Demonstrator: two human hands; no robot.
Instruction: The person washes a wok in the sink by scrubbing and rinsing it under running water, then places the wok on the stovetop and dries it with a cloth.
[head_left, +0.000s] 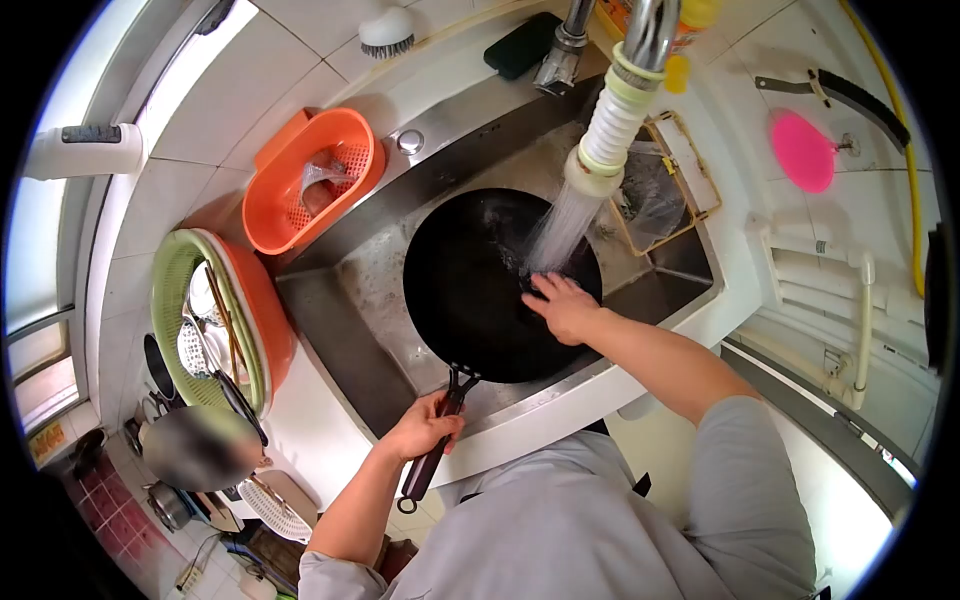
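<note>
A black frying pan sits tilted in the steel sink. My left hand is wrapped round its dark handle at the sink's front edge. Over the right side of the pan, my right hand presses its curled fingers toward the inner surface. A small dark thing shows under those fingertips, its kind unclear. Water sprays from the white flexible faucet head into the pan beside my right fingers.
An orange strainer basket hangs at the sink's back left corner. Left of the sink stands a green colander with dishes and utensils. A yellow-framed drain basket holds a plastic bag at the right. A white brush lies behind the sink.
</note>
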